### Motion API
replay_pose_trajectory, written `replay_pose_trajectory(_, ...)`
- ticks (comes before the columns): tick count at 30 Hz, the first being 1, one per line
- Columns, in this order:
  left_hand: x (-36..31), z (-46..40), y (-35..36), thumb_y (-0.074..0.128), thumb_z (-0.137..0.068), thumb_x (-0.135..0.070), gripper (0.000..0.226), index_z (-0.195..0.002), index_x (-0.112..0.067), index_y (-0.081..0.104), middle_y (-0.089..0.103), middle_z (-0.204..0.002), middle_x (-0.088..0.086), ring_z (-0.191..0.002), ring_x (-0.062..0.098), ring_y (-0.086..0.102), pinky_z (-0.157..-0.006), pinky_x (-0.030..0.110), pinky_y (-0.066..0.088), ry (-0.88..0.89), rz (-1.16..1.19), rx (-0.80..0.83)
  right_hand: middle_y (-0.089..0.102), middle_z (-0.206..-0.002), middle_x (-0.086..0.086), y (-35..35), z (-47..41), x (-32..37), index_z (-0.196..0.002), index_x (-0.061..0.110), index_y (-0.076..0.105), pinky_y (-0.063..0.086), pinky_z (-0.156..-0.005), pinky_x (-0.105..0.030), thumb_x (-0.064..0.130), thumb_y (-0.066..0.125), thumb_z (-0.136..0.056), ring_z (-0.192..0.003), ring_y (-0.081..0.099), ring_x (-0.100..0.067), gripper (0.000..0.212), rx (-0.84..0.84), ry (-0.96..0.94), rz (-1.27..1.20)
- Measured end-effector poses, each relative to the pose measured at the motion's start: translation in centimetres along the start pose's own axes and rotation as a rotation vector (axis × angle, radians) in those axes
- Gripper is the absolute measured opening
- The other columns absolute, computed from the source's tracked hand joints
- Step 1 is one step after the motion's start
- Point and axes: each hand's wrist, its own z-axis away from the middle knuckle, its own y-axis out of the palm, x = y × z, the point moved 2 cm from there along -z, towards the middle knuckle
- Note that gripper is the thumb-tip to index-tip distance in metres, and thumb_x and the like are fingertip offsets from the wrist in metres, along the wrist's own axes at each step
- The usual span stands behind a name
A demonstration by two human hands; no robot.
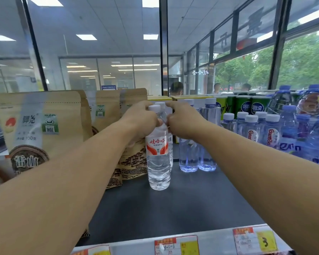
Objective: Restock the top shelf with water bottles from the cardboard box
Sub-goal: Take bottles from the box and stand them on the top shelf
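A clear water bottle with a red and white label (158, 153) stands upright on the dark top shelf (182, 208), white cap on. A second bottle of the same kind (164, 107) stands directly behind it, mostly hidden. My left hand (140, 120) grips the front bottle's neck and shoulder from the left. My right hand (182, 122) is curled at the neck from the right, fingers touching the bottles; which bottle it holds is unclear. The cardboard box is out of view.
Brown kraft pouches (44, 129) stand at the left, touching the bottle's side. Two bluish clear bottles (197, 155) stand just right of it. More blue-capped bottles (269, 133) and green cans (245, 105) fill the right. Price tags (175, 245) line the shelf's front edge.
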Motion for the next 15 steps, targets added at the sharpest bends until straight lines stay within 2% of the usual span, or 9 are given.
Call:
replay_pose_trajectory(2, 0.1, -0.3, 0.2, 0.067, -0.088, -0.006, 0.050, -0.133, -0.023, 0.055, 0.063, -0.112, 0.003, -0.096, 0.020, 0.061, -0.063, 0.029, 0.047, 0.007, -0.012, -0.009, 0.064, -0.123, -0.009, 0.1, 0.8, -0.4, -0.146, 0.020, 0.043, 0.053, -0.085, -0.041, 0.011, 0.048, -0.096, -0.107, 0.063, -0.028, 0.051, 0.001, 0.020, -0.013)
replay_pose_trajectory(5, 0.1, -0.5, 0.4, 0.068, -0.087, -0.008, 0.046, -0.130, -0.024, 0.057, 0.064, -0.109, 0.001, -0.095, 0.019, 0.061, -0.066, 0.030, 0.047, 0.012, -0.033, -0.018, 0.061, -0.132, -0.012, 0.4, 1.8, -1.2, -0.143, 0.014, 0.048, 0.049, -0.092, -0.037, 0.009, 0.050, -0.092, -0.115, 0.060, -0.030, 0.051, 0.015, 0.052, 0.047)
replay_pose_trajectory(8, 0.1, -0.7, 0.6, 0.069, -0.085, -0.009, 0.049, -0.130, -0.025, 0.058, 0.064, -0.110, 0.002, -0.099, 0.023, 0.062, -0.076, 0.035, 0.052, 0.012, -0.031, -0.040, 0.065, -0.125, -0.008, 1.0, 3.4, -1.8, -0.136, 0.013, 0.054, 0.051, -0.092, -0.037, 0.016, 0.054, -0.091, -0.109, 0.062, -0.023, 0.045, 0.058, 0.095, 0.032)
replay_pose_trajectory(10, 0.1, -0.7, 0.8, 0.069, -0.084, -0.008, 0.047, -0.127, -0.024, 0.059, 0.065, -0.110, 0.003, -0.098, 0.023, 0.063, -0.077, 0.037, 0.054, 0.025, -0.039, -0.053, 0.068, -0.110, 0.001, 1.8, 4.5, -2.4, -0.120, 0.018, 0.057, 0.054, -0.088, -0.036, 0.021, 0.063, -0.087, -0.098, 0.065, -0.017, 0.034, 0.101, 0.129, -0.092)
replay_pose_trajectory(11, 0.1, -0.7, 0.9, 0.068, -0.085, -0.008, 0.043, -0.124, -0.024, 0.060, 0.065, -0.109, 0.003, -0.097, 0.023, 0.063, -0.080, 0.040, 0.055, 0.027, -0.038, -0.047, 0.068, -0.105, 0.005, 2.4, 5.0, -2.7, -0.116, 0.021, 0.055, 0.054, -0.088, -0.035, 0.025, 0.070, -0.084, -0.097, 0.065, -0.014, 0.036, 0.124, 0.133, -0.144)
replay_pose_trajectory(13, -0.2, -0.6, 1.1, 0.067, -0.087, -0.011, 0.033, -0.115, -0.025, 0.059, 0.065, -0.107, 0.004, -0.096, 0.024, 0.064, -0.087, 0.046, 0.056, 0.017, -0.049, -0.020, 0.067, -0.109, 0.010, 3.7, 5.7, -3.3, -0.122, 0.025, 0.051, 0.051, -0.092, -0.032, 0.037, 0.080, -0.075, -0.101, 0.064, -0.009, 0.057, 0.153, 0.136, -0.201)
replay_pose_trajectory(15, -0.9, -0.5, 1.0, 0.064, -0.090, -0.025, 0.014, -0.104, -0.023, 0.061, 0.066, -0.104, 0.007, -0.094, 0.026, 0.065, -0.088, 0.048, 0.055, 0.023, -0.137, -0.023, 0.065, -0.112, 0.013, 5.2, 6.4, -3.8, -0.125, 0.030, 0.048, 0.050, -0.092, -0.030, 0.042, 0.083, -0.072, -0.102, 0.063, -0.007, 0.064, 0.133, 0.139, -0.263)
